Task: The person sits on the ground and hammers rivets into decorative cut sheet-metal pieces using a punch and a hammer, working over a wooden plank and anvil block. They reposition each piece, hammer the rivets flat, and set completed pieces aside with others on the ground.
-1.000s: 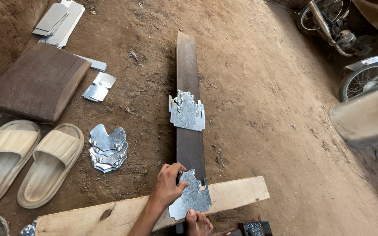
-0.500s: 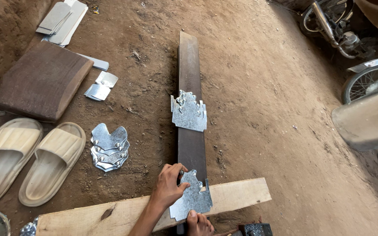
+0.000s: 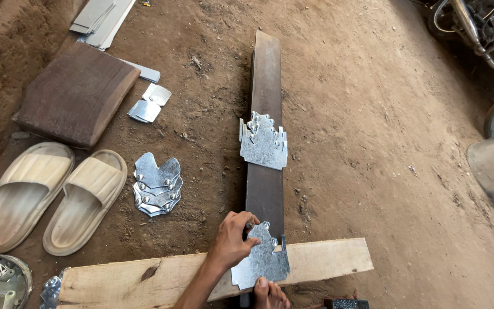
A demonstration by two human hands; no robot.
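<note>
While the left hand [image 3: 232, 240] presses flat on a metal plate [image 3: 261, 260] atop the bar [image 3: 265, 103], right fingers [image 3: 261, 284] pinch its lower edge.

The left hand [image 3: 234, 240] reaches up from the lower edge of the view on a bare forearm, palm down, fingers curled and spread. Just right of it, only the right hand's [image 3: 270, 293] fingertips show, pointing upward; its grip cannot be told.
</note>
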